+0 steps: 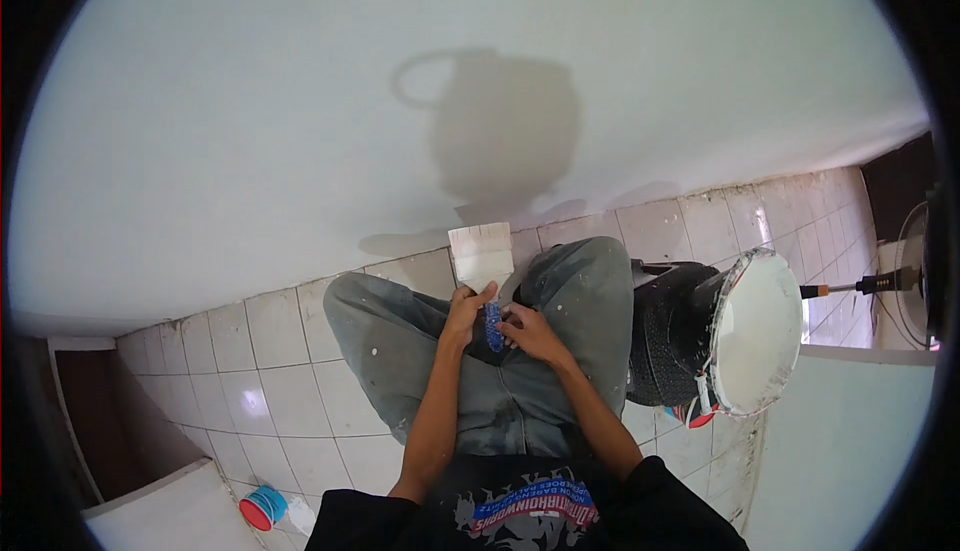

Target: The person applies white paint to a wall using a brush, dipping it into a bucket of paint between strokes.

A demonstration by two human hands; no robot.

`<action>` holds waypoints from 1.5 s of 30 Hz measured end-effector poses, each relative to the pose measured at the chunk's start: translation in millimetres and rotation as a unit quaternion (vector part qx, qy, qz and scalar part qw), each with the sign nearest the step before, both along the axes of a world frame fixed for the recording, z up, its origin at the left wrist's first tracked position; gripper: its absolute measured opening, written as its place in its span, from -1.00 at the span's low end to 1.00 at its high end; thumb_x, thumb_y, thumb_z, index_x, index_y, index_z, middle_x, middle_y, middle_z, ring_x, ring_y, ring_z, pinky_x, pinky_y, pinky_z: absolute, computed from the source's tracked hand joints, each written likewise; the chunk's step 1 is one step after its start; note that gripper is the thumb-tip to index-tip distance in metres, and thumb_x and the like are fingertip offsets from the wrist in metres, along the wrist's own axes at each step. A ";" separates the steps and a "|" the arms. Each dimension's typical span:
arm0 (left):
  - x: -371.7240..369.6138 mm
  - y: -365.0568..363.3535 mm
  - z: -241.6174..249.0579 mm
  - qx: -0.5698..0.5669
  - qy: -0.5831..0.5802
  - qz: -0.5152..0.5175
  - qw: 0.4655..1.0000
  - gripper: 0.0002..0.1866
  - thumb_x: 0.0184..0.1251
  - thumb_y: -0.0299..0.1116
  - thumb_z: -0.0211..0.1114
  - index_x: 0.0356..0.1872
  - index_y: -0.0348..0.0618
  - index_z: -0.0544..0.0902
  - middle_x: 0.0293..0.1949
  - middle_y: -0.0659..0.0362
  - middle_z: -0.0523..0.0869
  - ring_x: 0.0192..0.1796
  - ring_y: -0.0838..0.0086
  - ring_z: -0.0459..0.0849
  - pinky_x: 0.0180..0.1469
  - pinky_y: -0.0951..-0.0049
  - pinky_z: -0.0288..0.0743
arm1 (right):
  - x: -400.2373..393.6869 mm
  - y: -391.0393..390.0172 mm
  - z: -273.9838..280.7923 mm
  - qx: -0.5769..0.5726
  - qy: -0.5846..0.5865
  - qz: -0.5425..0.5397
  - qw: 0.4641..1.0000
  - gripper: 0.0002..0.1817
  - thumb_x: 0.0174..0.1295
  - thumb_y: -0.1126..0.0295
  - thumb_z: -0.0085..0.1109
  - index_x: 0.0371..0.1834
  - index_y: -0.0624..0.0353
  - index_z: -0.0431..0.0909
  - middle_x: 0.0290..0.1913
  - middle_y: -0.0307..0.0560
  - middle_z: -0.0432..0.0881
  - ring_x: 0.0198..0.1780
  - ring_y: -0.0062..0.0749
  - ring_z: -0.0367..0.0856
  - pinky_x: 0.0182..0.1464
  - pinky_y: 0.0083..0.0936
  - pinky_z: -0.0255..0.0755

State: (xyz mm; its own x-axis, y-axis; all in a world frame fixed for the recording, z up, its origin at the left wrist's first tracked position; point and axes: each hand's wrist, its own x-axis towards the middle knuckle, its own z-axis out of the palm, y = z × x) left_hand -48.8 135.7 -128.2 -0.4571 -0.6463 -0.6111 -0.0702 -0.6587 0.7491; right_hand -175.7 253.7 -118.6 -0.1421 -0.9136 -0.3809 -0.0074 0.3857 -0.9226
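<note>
A wide paintbrush [481,254] with white-coated bristles and a speckled blue handle points toward the wall, above my crossed legs. My left hand [462,317] is closed round the neck of the brush, its thumb lying across the white part. Against the blue handle, the fingers of my right hand [532,334] are bent and gripping it from the other side. Parts of the handle are hidden by the fingers. To the right of my knee stands a black bucket [668,336] with white paint [765,326] in it and smears along its rim.
A pale wall [280,131] rises ahead, carrying a shadow. Light floor tiles [275,331] run along its foot. A small blue and red container [263,507] sits at lower left. At far right is a fan [915,261], with a dark-handled rod [850,288] near the bucket.
</note>
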 end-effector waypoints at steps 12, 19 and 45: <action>-8.1 4.8 28.9 -0.005 0.011 -0.051 0.999 -0.72 0.27 -0.31 0.40 -0.10 -0.28 0.66 -0.18 0.22 0.71 -0.19 0.52 0.62 -0.09 0.49 0.44 | -0.6 -4.0 6.1 -0.027 0.043 -0.006 0.999 -0.73 0.25 0.37 0.26 -0.11 0.32 0.53 -0.42 -0.04 0.65 -0.43 -0.49 0.57 -0.37 -0.45 0.46; 5.1 2.0 -14.6 -0.029 0.092 -0.105 0.990 -0.68 0.30 -0.26 0.35 -0.05 -0.26 0.58 -0.21 0.21 0.65 -0.24 0.51 0.61 -0.18 0.46 0.47 | -2.7 -1.2 13.2 -0.172 -0.016 -0.090 0.981 -0.77 0.35 0.37 0.15 -0.06 0.30 0.50 -0.29 -0.07 0.66 -0.37 -0.55 0.58 -0.31 -0.51 0.50; -11.4 -2.1 19.6 -0.014 0.089 -0.096 0.991 -0.65 0.40 -0.08 0.22 0.03 -0.08 0.55 -0.29 0.25 0.65 -0.37 0.58 0.58 -0.35 0.56 0.39 | -214.8 256.0 309.9 0.332 0.664 -0.190 0.642 -0.69 -0.08 0.15 0.42 -0.36 0.13 0.67 -0.45 0.04 0.68 -0.32 -0.02 0.68 -0.22 -0.20 0.52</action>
